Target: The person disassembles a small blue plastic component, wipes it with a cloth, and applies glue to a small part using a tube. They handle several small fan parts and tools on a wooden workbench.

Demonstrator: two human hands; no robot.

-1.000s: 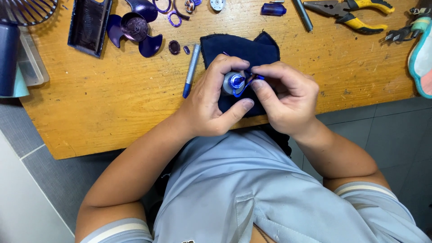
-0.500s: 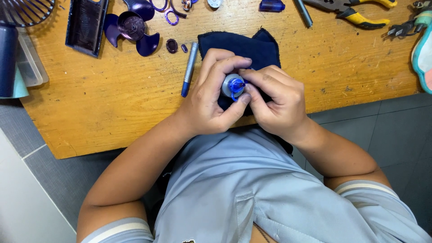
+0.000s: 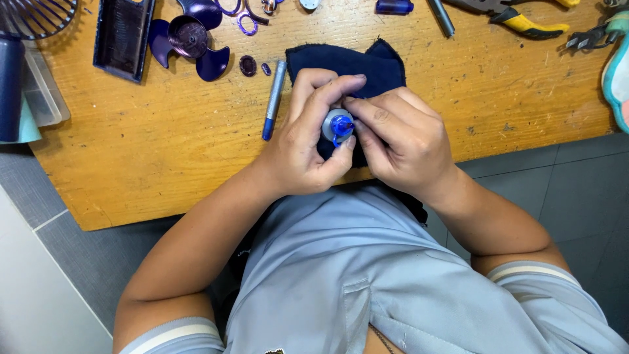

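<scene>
Two bare hands meet at the near edge of a wooden table (image 3: 164,164), over a dark navy cloth (image 3: 367,65) spread on the top. Item held: one small grey cylindrical part with a blue centre piece (image 3: 339,124), gripped between both hands just above the cloth. Left hand (image 3: 308,141): curled closed round the part, thumb under it, index finger arched over the top. Right hand (image 3: 403,141): fingers bent, tips pinched on the part's right side and blue centre. From the part, at 10 o'clock and close by, lies a silver pen-like tool with a blue tip (image 3: 274,98). Further out at 10 o'clock: a purple fan blade (image 3: 190,39), two small dark purple oval pieces (image 3: 248,65) beside it, and a black rectangular tray (image 3: 122,36). At 11 o'clock, table edge: purple rings (image 3: 246,25). At 1 o'clock: a small blue translucent piece (image 3: 394,6). At 2 o'clock, well apart: yellow-handled pliers (image 3: 517,16). At 9 o'clock, far left edge: a dark blue cylinder (image 3: 10,88) beside a clear plastic box (image 3: 42,88), with a dark wire fan grille (image 3: 36,16) above. No labels are legible.
</scene>
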